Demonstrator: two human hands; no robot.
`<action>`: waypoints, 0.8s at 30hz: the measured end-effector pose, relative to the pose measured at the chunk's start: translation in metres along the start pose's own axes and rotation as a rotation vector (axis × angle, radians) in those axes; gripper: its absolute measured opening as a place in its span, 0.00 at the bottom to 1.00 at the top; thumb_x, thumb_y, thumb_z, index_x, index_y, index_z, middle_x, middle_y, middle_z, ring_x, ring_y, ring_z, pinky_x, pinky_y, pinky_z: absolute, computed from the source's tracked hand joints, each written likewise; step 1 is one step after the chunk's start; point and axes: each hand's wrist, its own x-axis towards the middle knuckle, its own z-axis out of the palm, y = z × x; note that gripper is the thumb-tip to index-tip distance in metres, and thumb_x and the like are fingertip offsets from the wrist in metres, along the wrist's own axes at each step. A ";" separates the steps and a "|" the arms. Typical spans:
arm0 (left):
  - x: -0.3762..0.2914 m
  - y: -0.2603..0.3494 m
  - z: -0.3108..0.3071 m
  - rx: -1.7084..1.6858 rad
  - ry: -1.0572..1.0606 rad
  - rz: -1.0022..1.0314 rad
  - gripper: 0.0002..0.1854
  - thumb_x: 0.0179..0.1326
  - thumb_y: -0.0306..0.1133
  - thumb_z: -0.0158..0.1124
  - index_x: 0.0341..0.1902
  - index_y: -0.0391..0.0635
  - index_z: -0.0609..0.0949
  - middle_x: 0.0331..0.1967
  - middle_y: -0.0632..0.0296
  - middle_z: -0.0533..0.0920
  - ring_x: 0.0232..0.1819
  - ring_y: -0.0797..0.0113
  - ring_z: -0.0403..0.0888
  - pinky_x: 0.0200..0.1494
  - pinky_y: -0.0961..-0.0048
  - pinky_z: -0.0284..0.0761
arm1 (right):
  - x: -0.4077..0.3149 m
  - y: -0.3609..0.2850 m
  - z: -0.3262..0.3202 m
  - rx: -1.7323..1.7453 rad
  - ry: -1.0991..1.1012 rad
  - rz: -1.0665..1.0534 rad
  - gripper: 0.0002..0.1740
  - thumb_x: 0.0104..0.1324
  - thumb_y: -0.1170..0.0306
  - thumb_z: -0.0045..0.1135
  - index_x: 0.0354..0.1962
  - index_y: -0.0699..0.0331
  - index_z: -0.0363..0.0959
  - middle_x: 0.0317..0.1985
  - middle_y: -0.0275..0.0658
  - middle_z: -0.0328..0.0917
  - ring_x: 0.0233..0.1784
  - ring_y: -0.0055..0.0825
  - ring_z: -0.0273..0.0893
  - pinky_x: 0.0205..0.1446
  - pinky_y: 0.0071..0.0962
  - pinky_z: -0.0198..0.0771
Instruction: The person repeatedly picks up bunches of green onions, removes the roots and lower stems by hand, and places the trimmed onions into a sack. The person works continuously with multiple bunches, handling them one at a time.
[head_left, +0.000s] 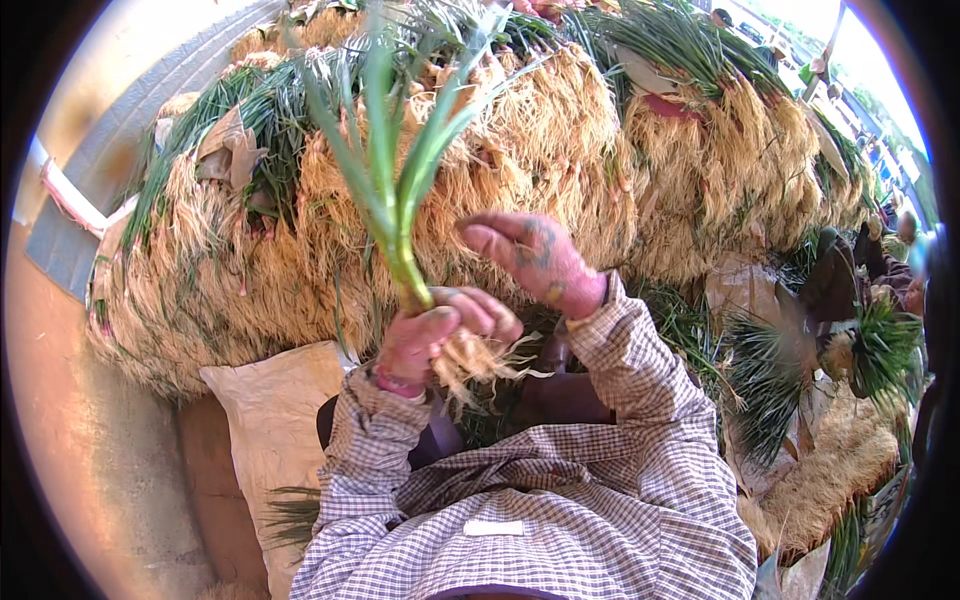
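Note:
My left hand (439, 330) is closed around the base of a green onion plant (405, 262). Its green leaves (382, 112) fan upward and away from me, blurred at the tips, and pale dry roots (476, 364) hang out below the fist. Just to the right, my right hand (529, 251) is raised with its fingers held together and bent toward the plant, apart from it. Nothing shows in this hand; its palm side is partly hidden. Behind both hands rises a large heap of rooted onion plants (540, 150), mostly roots facing me.
A pale woven sack (277, 420) lies at my left. Loose leaves (686, 337) lie at the right. Beyond them are a bundle of greens (765, 382), a mat of roots (832, 465) and another person (885, 255). A concrete floor (112, 450) runs along the far left.

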 end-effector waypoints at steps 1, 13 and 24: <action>-0.002 0.003 -0.003 -0.166 -0.071 0.008 0.17 0.60 0.40 0.56 0.37 0.36 0.81 0.37 0.44 0.80 0.35 0.59 0.80 0.39 0.61 0.78 | 0.009 -0.011 -0.009 -0.290 0.061 -0.025 0.17 0.65 0.57 0.50 0.41 0.61 0.77 0.30 0.40 0.80 0.33 0.32 0.79 0.39 0.31 0.74; -0.028 0.135 -0.057 0.018 -0.569 0.229 0.15 0.67 0.36 0.45 0.21 0.53 0.67 0.12 0.69 0.71 0.14 0.75 0.72 0.22 0.75 0.69 | 0.016 -0.091 0.050 -0.999 -0.957 -0.676 0.11 0.61 0.62 0.49 0.31 0.60 0.75 0.25 0.34 0.74 0.27 0.29 0.69 0.29 0.33 0.68; -0.016 0.045 -0.066 -0.327 0.294 0.037 0.20 0.66 0.38 0.50 0.54 0.36 0.72 0.35 0.53 0.81 0.22 0.75 0.74 0.17 0.82 0.67 | 0.030 -0.106 0.058 -0.977 -0.888 -0.884 0.17 0.58 0.58 0.54 0.41 0.59 0.71 0.37 0.36 0.73 0.43 0.31 0.67 0.42 0.38 0.66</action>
